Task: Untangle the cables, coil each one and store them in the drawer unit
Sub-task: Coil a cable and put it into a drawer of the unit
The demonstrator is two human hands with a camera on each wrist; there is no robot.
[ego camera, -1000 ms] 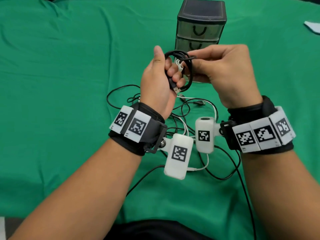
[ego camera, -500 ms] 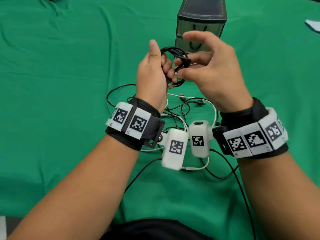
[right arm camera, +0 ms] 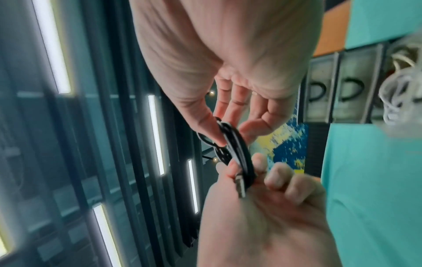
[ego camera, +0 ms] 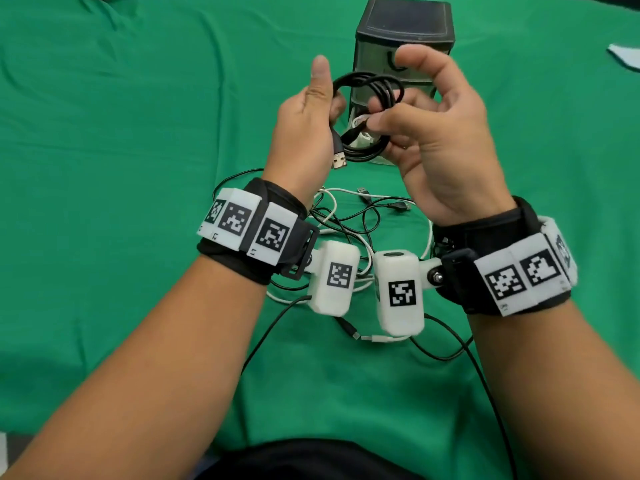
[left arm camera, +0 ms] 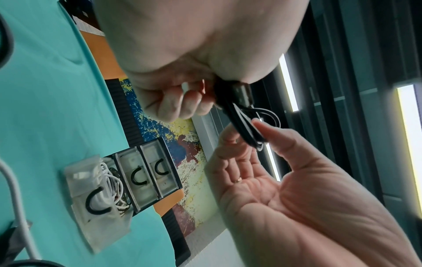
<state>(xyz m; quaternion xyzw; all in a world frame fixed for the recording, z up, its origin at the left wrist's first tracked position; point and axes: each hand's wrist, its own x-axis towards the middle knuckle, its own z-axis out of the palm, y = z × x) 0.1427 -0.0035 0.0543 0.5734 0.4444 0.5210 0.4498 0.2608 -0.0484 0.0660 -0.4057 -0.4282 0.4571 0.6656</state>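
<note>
— Where's the black cable [ego camera: 372, 98]?
— Coiled in glossy round loops, raised before the drawer unit [ego camera: 403, 26]; left hand [ego camera: 304, 133] grips one side, metal plug dangling.
— Right hand [ego camera: 436, 133]?
— Thumb and fingertip pinch the far side, apparently; remaining fingers loose.

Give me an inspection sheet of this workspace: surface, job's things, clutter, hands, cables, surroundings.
Surface: green cloth, wrinkled, covering the table.
Job's things: black cable coil held up in both hands, its USB plug hanging free; drawer unit behind the hands, its bottom drawer pulled out with white cables inside, the two upper drawers closed.
Clutter: white object at the far right edge, too cropped to identify.
Hands: left hand grips one side of the coil; right hand pinches the other side.
Cables: tangle of black and white cables loose on the cloth below the wrists.
Surroundings: windows and ceiling light strips in the wrist views.
</note>
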